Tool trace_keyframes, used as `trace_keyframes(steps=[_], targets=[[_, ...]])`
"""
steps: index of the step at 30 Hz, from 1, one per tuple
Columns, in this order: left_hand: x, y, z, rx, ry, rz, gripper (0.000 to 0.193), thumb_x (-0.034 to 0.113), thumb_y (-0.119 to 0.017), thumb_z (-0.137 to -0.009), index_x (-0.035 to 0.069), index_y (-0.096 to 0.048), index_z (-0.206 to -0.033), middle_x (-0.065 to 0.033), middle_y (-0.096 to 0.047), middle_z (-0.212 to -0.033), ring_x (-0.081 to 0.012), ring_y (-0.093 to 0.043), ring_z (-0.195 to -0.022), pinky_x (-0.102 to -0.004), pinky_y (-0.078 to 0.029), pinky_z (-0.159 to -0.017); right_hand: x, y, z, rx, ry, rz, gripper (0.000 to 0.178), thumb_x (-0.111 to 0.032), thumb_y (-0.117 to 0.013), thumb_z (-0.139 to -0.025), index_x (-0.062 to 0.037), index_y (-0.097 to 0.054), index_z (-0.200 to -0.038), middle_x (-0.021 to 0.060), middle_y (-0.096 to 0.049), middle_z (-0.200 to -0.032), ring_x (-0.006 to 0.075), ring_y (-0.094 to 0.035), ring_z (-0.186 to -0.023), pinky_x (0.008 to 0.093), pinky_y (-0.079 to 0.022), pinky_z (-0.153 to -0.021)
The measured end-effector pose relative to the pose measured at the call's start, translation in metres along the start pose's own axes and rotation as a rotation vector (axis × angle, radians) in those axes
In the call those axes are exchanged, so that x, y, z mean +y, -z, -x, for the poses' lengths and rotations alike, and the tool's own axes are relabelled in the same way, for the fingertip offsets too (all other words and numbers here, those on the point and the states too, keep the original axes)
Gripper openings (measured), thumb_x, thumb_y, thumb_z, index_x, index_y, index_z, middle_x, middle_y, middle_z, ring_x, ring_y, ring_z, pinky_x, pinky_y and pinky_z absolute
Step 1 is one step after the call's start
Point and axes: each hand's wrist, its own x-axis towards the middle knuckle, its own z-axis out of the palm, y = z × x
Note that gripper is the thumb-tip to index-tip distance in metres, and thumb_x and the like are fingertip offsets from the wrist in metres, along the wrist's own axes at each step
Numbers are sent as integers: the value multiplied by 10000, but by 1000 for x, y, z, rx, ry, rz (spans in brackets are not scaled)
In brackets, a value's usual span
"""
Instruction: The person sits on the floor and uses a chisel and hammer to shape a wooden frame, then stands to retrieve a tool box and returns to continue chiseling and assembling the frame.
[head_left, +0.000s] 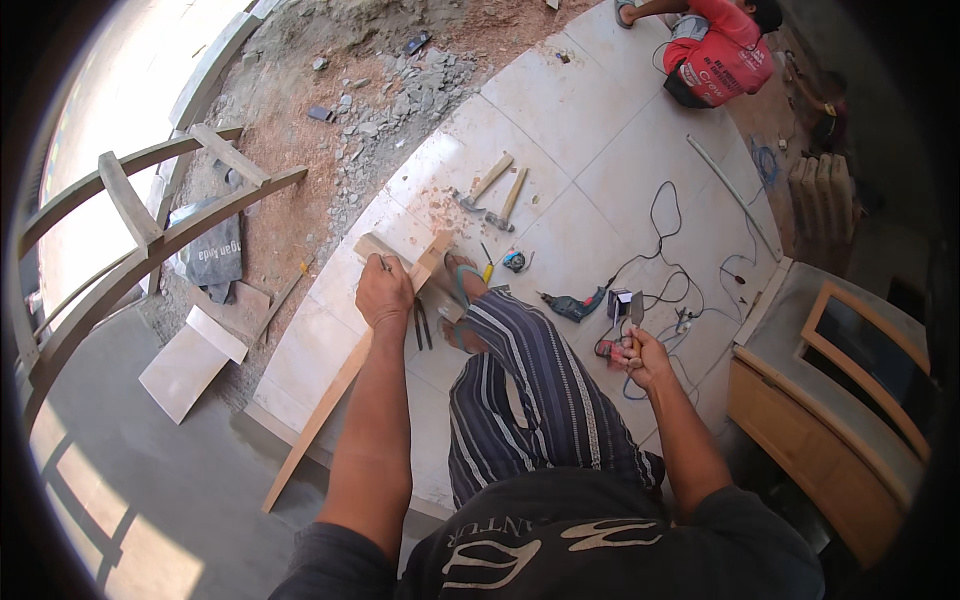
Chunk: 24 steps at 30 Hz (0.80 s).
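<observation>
My left hand (385, 292) is closed in a fist against a length of wood (318, 425) that slants across the tiles by my feet. A small dark tip shows at its fingers, too little to name. A short wooden block (372, 246) lies at the wood's far end. My right hand (648, 360) is wrapped round the wooden handle of a chisel (637, 312), its flat metal blade pointing up and away. Beside the left hand lies a dark tool with two long handles (422, 326). Close to my foot are a yellow-handled screwdriver (488, 271) and a tape measure (515, 261).
Two hammers (486, 184) lie on the tiles ahead. A drill (574, 304), a red power tool (608, 350) and loose cables (668, 255) spread to the right, near a wooden cabinet (800, 415). A person in red (718, 55) crouches at the far right. Curved wooden frame (150, 235) stands left.
</observation>
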Motion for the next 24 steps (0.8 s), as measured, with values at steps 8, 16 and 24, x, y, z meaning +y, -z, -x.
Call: trace_keyframes(steps=[8,16,24], targets=[[3,1,0,11,61,46,342,381,-510,-998,79,-667,-957,-186,-739,-1013,-425,-706,-896,-539,-553,-802,-60,58,-6,335,114,380,80,-129,-565,-1012,-74,-542,-960,42,-541,-734,134,-481,-530,317,-399,-432],[4,0,4,119,46,47,265,328,-551,-991,88,-624,-905,-163,-710,-925,-406,-693,-853,-523,-551,-743,-183,-65,-70,-62,358,976,167,-180,-615,-1016,-72,-548,-909,30,-542,-669,118,-474,-470,304,-393,-397],[0,-3,10,254,84,-72,260,299,-550,-1035,79,-566,-899,-153,-641,-853,-390,-650,-844,-504,-513,-733,-312,-149,-143,-369,397,1461,205,-240,-633,-1020,-52,-611,-941,16,-573,-691,101,-479,-481,287,-380,-428]])
